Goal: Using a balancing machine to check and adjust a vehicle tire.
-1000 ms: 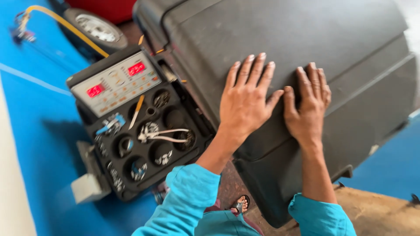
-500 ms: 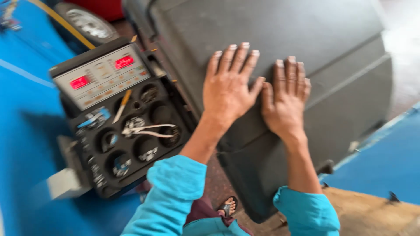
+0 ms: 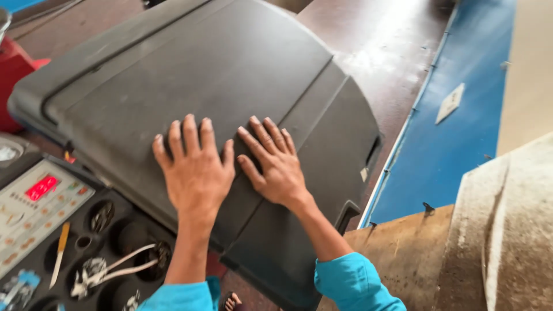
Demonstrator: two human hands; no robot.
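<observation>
Head view, left hand (image 3: 196, 173) and right hand (image 3: 276, 164) side by side, fingers (image 3: 190, 133) spread, pressed flat on dark grey machine cover (image 3: 219, 63), control panel (image 3: 34, 201) at lower left.

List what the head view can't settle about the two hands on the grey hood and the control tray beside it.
- Palm contact: both the left hand and the right hand lie flat on the grey hood; their own backs hide what is under them.
- Control panel: cut off by the left edge; its keys are too small to tell apart.
- Tray pockets: contents are blurred, and the bottom edge cuts some off.
- Red object: mostly behind the hood.
</observation>
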